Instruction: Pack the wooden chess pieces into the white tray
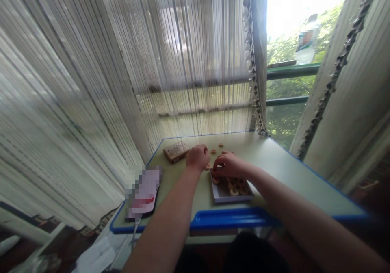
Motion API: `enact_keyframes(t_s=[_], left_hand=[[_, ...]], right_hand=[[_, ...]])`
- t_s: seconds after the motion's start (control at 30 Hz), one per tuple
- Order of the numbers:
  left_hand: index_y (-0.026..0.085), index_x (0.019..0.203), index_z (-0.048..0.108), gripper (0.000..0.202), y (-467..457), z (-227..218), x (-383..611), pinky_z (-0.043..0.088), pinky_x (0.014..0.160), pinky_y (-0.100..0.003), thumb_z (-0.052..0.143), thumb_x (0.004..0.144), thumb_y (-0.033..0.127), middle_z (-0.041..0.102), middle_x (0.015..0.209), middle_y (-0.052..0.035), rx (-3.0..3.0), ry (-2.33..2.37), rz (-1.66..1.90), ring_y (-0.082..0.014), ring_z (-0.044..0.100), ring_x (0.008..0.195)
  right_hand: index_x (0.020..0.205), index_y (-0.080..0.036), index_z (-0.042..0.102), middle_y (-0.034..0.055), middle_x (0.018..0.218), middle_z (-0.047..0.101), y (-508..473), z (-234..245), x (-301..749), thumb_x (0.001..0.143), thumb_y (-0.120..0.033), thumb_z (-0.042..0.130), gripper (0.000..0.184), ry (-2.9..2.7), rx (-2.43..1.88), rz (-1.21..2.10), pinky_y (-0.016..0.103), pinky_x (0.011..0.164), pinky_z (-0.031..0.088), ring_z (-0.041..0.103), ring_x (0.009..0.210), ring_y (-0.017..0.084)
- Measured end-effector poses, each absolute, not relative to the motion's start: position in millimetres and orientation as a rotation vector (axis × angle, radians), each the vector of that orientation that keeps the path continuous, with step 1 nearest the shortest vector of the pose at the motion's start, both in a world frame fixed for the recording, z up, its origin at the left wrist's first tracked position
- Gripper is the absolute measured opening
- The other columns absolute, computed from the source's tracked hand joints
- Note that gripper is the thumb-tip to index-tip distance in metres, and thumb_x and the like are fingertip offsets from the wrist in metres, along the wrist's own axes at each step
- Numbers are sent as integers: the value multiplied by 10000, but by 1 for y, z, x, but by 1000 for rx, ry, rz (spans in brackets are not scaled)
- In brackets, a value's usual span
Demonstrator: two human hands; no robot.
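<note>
My left hand [197, 157] rests on the pale green table [283, 167] with its fingers curled under, beside a few small round wooden discs [220, 145]. My right hand [229, 165] is bent over the far end of a shallow grey tray [224, 192], fingertips pinched at a disc near the tray's rim. Several more discs [234, 191] lie inside the tray. What the left fingers hold, if anything, is hidden.
A small wooden box [176, 151] lies at the table's far left. A phone [143, 191] with a cable sits at the near left corner. The table has a blue rim [231, 218]. Striped curtains hang behind, and an open window with green rails is at the right.
</note>
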State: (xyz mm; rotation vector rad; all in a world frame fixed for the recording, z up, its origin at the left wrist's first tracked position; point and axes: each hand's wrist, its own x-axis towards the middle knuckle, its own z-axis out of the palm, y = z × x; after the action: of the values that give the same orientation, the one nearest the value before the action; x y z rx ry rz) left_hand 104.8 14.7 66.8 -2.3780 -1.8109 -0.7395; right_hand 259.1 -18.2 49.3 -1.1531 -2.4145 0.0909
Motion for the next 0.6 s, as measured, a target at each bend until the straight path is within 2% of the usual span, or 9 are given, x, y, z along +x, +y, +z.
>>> enact_keyframes(t_s=[0.43,0.6], left_hand=[[213,873,670,279,16,64,104,456,752,-270,399,808,213,687,902,-60,-2364,-1727,-785,-183,617,858],[207,904,668,295,17,64,105,454,776,-273,386,819,224,684,929,-72,-2357,-1776,-744,-187,611,882]], right_hand=[[737,-225,701,5,680,645,-20,48,262,699,-380,646,169,-2391,-1128,118,280,725,374,520,689,154],[734,-219,700,-6,679,637,-21,50,263,699,-373,652,165,-2386,-1105,149,308,819,365,526,650,132]])
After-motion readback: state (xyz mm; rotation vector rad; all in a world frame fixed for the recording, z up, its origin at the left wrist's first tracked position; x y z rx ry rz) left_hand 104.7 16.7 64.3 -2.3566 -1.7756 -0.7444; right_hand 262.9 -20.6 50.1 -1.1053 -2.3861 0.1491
